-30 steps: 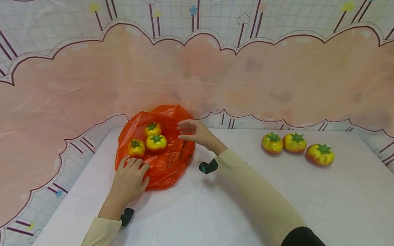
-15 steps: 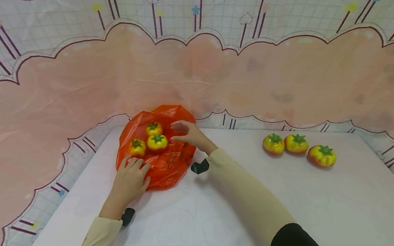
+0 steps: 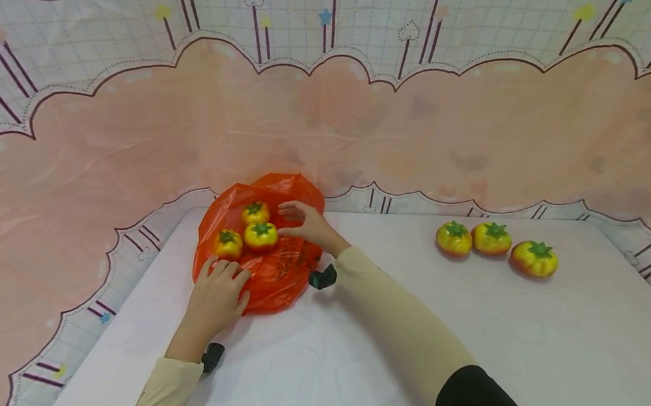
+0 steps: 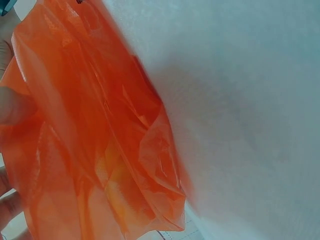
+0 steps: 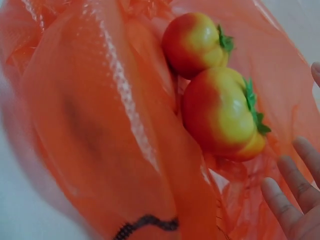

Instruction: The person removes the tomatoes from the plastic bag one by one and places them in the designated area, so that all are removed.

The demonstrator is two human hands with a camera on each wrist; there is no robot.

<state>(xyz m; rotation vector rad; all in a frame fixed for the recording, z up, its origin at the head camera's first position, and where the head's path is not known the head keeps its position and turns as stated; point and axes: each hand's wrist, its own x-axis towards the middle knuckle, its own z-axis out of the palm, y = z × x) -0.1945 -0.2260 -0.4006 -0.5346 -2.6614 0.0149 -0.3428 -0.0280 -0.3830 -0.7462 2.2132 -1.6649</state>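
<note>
An orange plastic bag (image 3: 266,261) is spread flat on the far left part of the white table (image 3: 410,351), close under the patterned backdrop (image 3: 317,112); three yellow-red toy tomatoes with green tops are seen lying on it, one at the left (image 3: 227,244), one at the back (image 3: 254,212) and one in front (image 3: 260,235), the last two touching in the right wrist view. The left hand (image 3: 217,298) is laid on the near left edge of the bag, its fingers lightly bent over the plastic; whether the film is pinched or only pressed cannot be told, though in the left wrist view a fingertip (image 4: 12,106) is seen against the crumpled orange film. The right hand (image 3: 307,226) is held over the right side of the bag, just beside the front tomato; its fingers are spread and relaxed and nothing is gripped by it. Three more tomatoes (image 3: 496,247) are set in a row on the right of the table, well apart from the bag.
</note>
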